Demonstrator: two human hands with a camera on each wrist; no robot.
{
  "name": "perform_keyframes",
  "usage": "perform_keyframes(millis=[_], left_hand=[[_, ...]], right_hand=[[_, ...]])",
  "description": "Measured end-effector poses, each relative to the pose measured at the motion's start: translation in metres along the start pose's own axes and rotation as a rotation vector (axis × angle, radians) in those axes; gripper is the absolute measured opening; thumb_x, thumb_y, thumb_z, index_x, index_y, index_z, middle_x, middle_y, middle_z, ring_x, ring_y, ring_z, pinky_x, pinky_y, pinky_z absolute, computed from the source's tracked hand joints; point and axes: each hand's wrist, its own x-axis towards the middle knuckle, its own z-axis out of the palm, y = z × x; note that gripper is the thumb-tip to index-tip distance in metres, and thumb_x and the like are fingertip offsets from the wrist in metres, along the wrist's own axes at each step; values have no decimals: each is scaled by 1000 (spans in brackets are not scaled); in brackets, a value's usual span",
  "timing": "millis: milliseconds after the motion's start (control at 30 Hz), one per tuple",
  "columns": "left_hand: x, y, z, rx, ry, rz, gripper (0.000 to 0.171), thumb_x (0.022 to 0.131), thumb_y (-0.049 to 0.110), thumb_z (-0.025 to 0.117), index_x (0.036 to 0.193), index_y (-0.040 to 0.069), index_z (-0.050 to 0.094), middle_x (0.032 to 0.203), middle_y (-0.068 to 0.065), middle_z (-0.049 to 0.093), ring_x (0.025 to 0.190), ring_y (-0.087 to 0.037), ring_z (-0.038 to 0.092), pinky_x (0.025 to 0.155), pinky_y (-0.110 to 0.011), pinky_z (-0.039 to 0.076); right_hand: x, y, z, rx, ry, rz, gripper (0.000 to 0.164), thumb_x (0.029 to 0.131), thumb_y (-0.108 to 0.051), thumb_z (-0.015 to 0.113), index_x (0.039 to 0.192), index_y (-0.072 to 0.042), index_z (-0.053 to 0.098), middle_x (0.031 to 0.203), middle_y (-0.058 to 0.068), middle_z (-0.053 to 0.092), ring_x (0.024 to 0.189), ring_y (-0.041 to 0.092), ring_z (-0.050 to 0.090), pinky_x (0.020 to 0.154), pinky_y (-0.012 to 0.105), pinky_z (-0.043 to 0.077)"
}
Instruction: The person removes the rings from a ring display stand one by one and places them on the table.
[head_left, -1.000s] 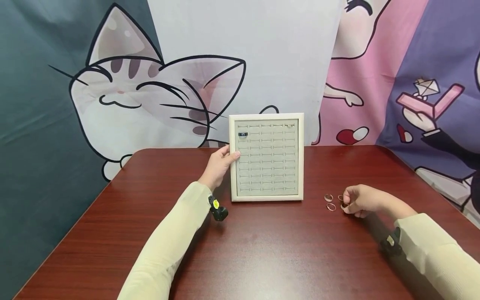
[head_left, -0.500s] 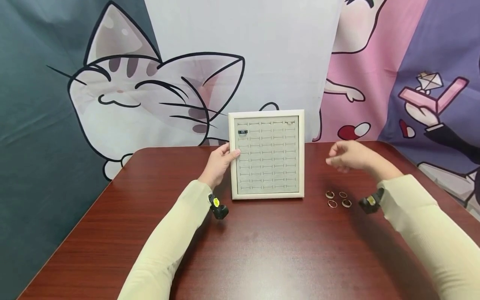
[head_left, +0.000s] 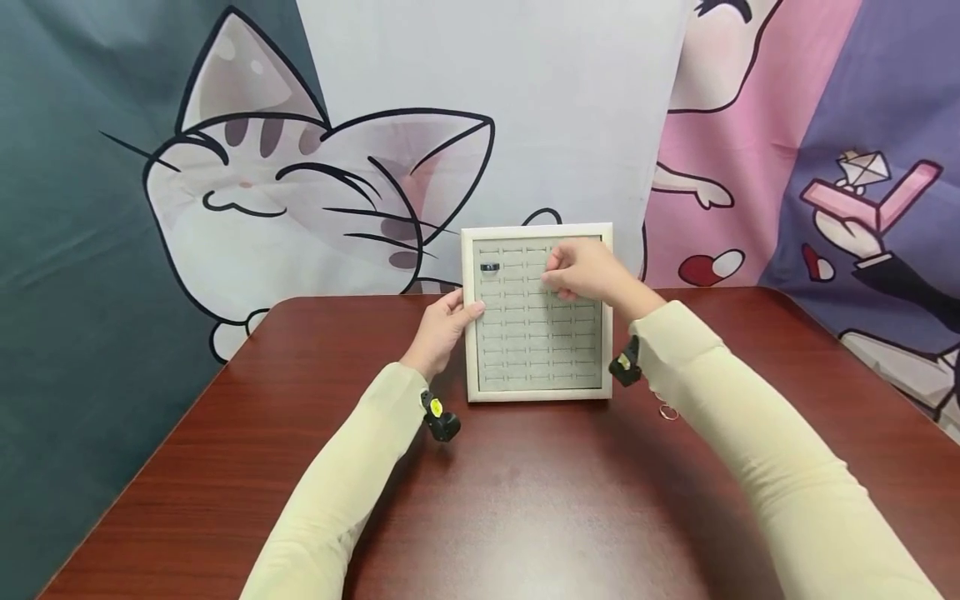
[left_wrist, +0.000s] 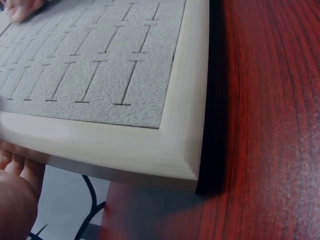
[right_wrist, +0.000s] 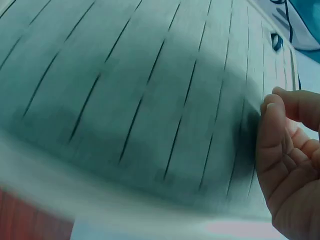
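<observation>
Slotted board (head_left: 540, 354), upright at centre of the head view. Left hand (head_left: 438, 333) grips its left edge, fingers (left_wrist: 17, 166) behind visible only in the left wrist view. Right hand (head_left: 588, 268), before its upper right: fingertips (right_wrist: 272, 107) together; whether pinching anything cannot be told. Loose ring (head_left: 667, 417), right of centre, on glossy red-brown table (head_left: 465, 508); cat-printed backdrop (head_left: 240, 179) behind.

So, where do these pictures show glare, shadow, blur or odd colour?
Head view: pale glare on the table, soft shadow below the right sleeve; left wrist view: frame fairly sharp at its corner, dark shadow beside it, right hand blurred at top left; right wrist view: blue-green cast over the pad, frame's lower edge blurred.
</observation>
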Motion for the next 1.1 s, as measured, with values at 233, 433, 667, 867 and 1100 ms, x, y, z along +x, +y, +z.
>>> perform_keyframes(millis=[233,433,667,867,1100], left_hand=[[1,-1,1,-17,3,3,38,90,20,61,127,11,55,116,-12,64,92,-15,66,83,-29,52],[-2,0,0,-9,-5,-15,38,90,20,61,127,11,55,117,-12,64,93,-15,65,83,-29,52],[-2,-4,0,3,0,-15,38,91,20,60,127,11,54,118,-11,63,96,-17,65,84,-30,51],[-1,-2,0,-4,-6,-15,40,91,21,60,129,11,53,120,-10,62,99,-18,64,84,-31,52],[1,-2,0,-7,-14,-8,40,91,21,60,129,11,53,120,-11,62,97,-17,65,83,-30,52]], right_hand=[[13,-21,17,33,54,-12,14,85,-14,65,86,-5,54,64,5,60,54,14,56,53,25,49],[19,-31,33,33,63,-30,15,84,-14,67,88,-7,54,68,6,61,56,15,57,54,25,49],[24,-43,46,-23,63,-72,16,83,-14,67,89,-6,55,70,6,61,55,15,57,52,25,49],[27,-48,49,-88,75,-78,14,83,-12,65,90,-6,55,76,8,61,59,15,58,53,24,51],[27,-46,49,-70,83,-89,15,83,-11,66,91,-6,54,73,8,61,57,16,60,53,24,51]])
